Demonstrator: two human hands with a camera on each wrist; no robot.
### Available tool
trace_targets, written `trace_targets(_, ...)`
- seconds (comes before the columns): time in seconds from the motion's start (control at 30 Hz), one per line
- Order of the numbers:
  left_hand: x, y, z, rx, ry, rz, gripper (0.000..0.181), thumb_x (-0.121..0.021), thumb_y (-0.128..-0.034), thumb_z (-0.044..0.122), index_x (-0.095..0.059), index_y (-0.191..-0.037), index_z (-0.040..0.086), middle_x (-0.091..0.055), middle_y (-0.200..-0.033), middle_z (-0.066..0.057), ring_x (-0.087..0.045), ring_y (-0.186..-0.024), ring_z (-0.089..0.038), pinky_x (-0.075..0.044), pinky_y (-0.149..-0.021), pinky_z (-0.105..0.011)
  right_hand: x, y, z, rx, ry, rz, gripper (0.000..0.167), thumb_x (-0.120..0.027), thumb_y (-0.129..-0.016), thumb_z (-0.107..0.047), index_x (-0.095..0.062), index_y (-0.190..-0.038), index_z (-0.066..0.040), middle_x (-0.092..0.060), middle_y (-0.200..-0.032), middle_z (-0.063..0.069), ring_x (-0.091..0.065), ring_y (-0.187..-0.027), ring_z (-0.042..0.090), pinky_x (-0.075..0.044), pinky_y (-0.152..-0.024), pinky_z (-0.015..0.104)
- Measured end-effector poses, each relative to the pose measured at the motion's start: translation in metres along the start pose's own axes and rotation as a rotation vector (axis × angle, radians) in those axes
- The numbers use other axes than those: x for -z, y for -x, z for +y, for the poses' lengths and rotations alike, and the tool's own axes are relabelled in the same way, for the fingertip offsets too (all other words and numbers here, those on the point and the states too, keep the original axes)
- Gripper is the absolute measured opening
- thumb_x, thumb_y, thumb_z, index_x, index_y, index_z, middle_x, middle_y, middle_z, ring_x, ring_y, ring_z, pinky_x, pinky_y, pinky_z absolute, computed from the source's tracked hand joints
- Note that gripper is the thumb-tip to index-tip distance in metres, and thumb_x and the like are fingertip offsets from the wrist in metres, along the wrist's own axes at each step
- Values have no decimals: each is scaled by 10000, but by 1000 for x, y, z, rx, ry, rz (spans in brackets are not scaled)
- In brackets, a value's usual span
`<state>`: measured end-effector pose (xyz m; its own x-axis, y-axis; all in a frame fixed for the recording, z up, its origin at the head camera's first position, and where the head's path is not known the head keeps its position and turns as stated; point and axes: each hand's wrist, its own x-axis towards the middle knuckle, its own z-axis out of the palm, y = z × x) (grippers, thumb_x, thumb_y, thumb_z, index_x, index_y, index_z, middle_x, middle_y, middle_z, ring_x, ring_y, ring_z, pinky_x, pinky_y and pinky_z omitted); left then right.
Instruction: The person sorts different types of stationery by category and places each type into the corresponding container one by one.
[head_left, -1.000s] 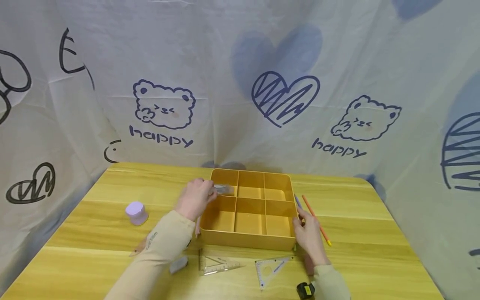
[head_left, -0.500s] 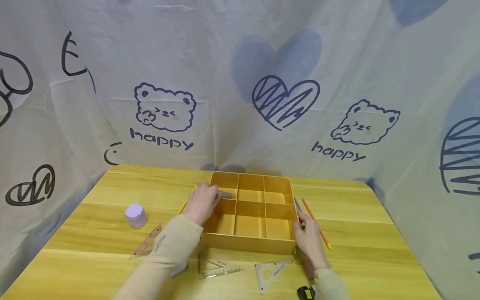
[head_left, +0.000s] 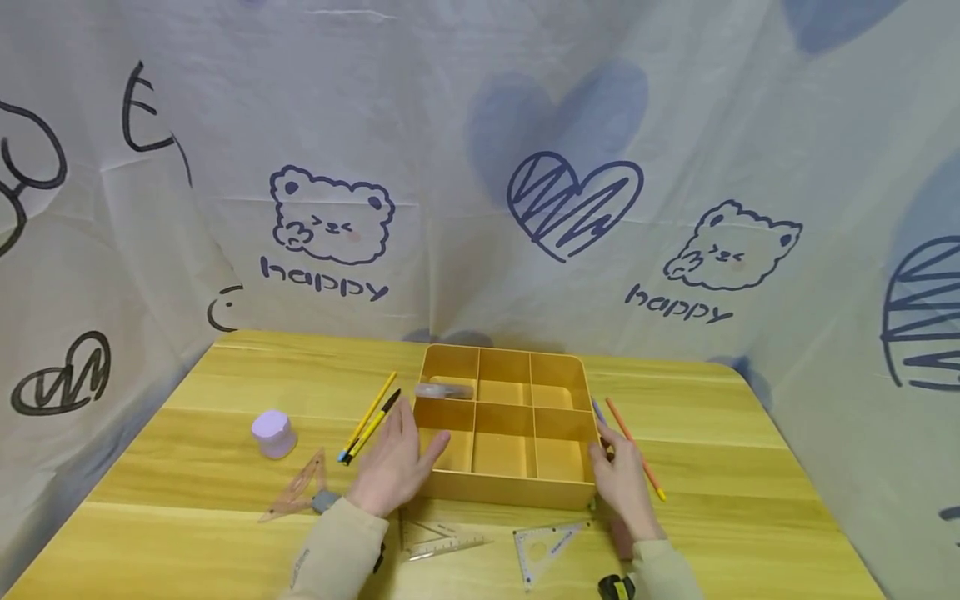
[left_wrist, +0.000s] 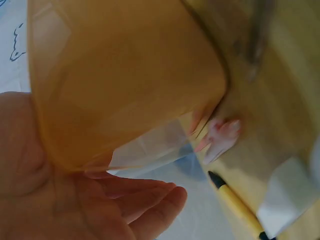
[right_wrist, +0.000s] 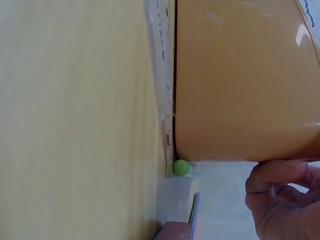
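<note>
An orange divided box (head_left: 501,490) with several compartments stands mid-table. Across its back left compartment lies a small, elongated, translucent greyish object (head_left: 445,391). My left hand (head_left: 393,467) is beside the box's left wall, fingers extended, with the thumb over the front left compartment. In the left wrist view, that hand (left_wrist: 95,205) lies along the box wall (left_wrist: 125,75). On the opposite side my right hand (head_left: 622,479) holds the box near its front right corner. In the right wrist view, the right hand's curled fingers (right_wrist: 275,175) touch the box's side (right_wrist: 240,90).
Left lie a yellow pencil (head_left: 369,414), a yellow-and-black pen (head_left: 375,425), a brownish set square (head_left: 298,490), a grey block (head_left: 325,500) and a lilac container (head_left: 274,433). Two clear set squares (head_left: 442,540) lie in front. An orange pencil (head_left: 636,448) and black tape measure (head_left: 617,587) are right.
My left hand has let go of the translucent object in the back left compartment and drawn back toward me to the box's left side. The right hand stays at the box's right side.
</note>
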<state>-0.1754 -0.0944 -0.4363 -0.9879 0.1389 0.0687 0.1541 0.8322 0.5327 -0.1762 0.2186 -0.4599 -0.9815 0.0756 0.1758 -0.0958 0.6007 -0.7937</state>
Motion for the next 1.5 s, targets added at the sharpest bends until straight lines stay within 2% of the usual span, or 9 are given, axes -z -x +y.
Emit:
trace_targets(0.2, -7, -1, -3, 58, 12, -34, 953, -462, -1014, 575, -79, -1569, -99, -123, -1657, -286, -283, -1501, -443, -376, -1155, -577, 0, 1, -1, -23, 3, -14, 459, -488, -1004, -13, -474, -1461, 37, -528, -704, 85, -345, -460, 48, -354, -469, 209)
trace_targets(0.53, -9, -3, -4, 49, 15, -24, 1041, -512, -964, 641, -57, -1586, -60, -156, -1659, -263, -413, -1428, -457, -403, -1108, -628, 6, -6, 0, 10, 4, -18, 446, -496, -1053, -167, -495, -1441, 54, -614, -776, 148, -447, -561, 50, -408, -491, 221)
trace_targets(0.67, -10, -4, -3, 53, 28, -27, 1045, -514, -963, 642, -57, -1587, -60, -198, -1645, -275, -479, -1374, -465, -464, -1044, -616, 21, -8, 8, -1, 6, 17, 459, -454, -1077, -242, -528, -1408, 68, -665, -930, 236, -509, -630, 40, -445, -520, 225)
trace_targets(0.83, -11, -4, -3, 56, 41, -32, 1041, -523, -963, 632, -65, -1584, -66, -219, -1638, -278, -547, -1303, -467, -574, -832, -541, 46, -4, 30, -74, 84, 35, 407, -504, -1052, -206, -590, -1321, 86, -669, -1007, 260, -578, -691, 45, -475, -606, 209)
trace_targets(0.9, -11, -4, -3, 58, 41, -35, 1040, -525, -963, 630, -62, -1586, -62, -218, -1641, -271, -571, -1272, -466, -581, -725, -496, 55, -1, 40, -102, 118, 7, 388, -533, -1037, -184, -593, -1303, 92, -668, -1007, 240, -601, -729, 66, -484, -619, 216)
trace_targets(1.0, -11, -4, -4, 63, 44, -44, 1037, -523, -965, 626, -49, -1589, -53, -213, -1643, -266, -570, -1273, -467, -579, -727, -503, 66, 2, 52, -156, 154, -48, 358, -579, -1007, -147, -595, -1269, 97, -658, -981, 201, -625, -784, 124, -486, -616, 230)
trace_targets(1.07, -10, -4, -4, 70, 49, -51, 1037, -525, -965, 623, -36, -1593, -43, -207, -1646, -262, -597, -1231, -468, -559, -638, -456, 69, 2, 57, -194, 189, -95, 357, -595, -990, -150, -594, -1247, 97, -656, -976, 178, -613, -814, 135, -482, -634, 235)
trace_targets(1.33, -9, -2, -5, 80, 61, -76, 1029, -518, -972, 614, -13, -1596, -31, -198, -1652, -250, -551, -1297, -468, -552, -638, -454, 74, -3, 59, -274, 284, -211, 358, -630, -957, -213, -603, -1141, 92, -635, -942, 154, -587, -859, 226, -471, -697, 307)
trace_targets(1.5, -8, -2, -5, 87, 71, -86, 1022, -522, -976, 599, -12, -1595, -34, -193, -1653, -250, -572, -1262, -477, -485, -537, -382, 73, -4, 57, -280, 339, -215, 296, -656, -930, -209, -636, -1051, 60, -649, -916, 144, -601, -846, 234, -469, -691, 321)
